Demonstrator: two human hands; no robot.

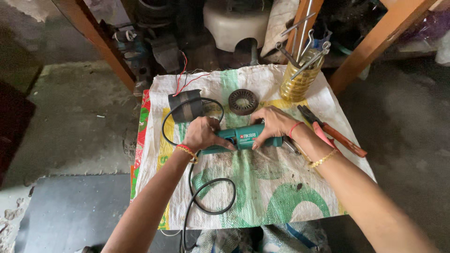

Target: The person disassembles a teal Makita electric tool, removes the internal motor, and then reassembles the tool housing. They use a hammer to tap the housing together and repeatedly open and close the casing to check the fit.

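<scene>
Your left hand [202, 134] is closed around the handle end of the teal power-tool body [243, 138], where the black cord [206, 197] leaves it and loops down toward you, and your right hand [274, 124] is clamped over the other end, so the tool lies between them on the woven sack [262, 187]. Just beyond your left hand lies a black cylindrical housing [185, 106] with red wires, between and beyond both hands a round laminated ring [243, 101]. Beyond your right hand stands a yellow ribbed jar [300, 80] holding upright spanners [304, 49], and red-handled pliers [330, 131] lie just outside your right wrist
</scene>
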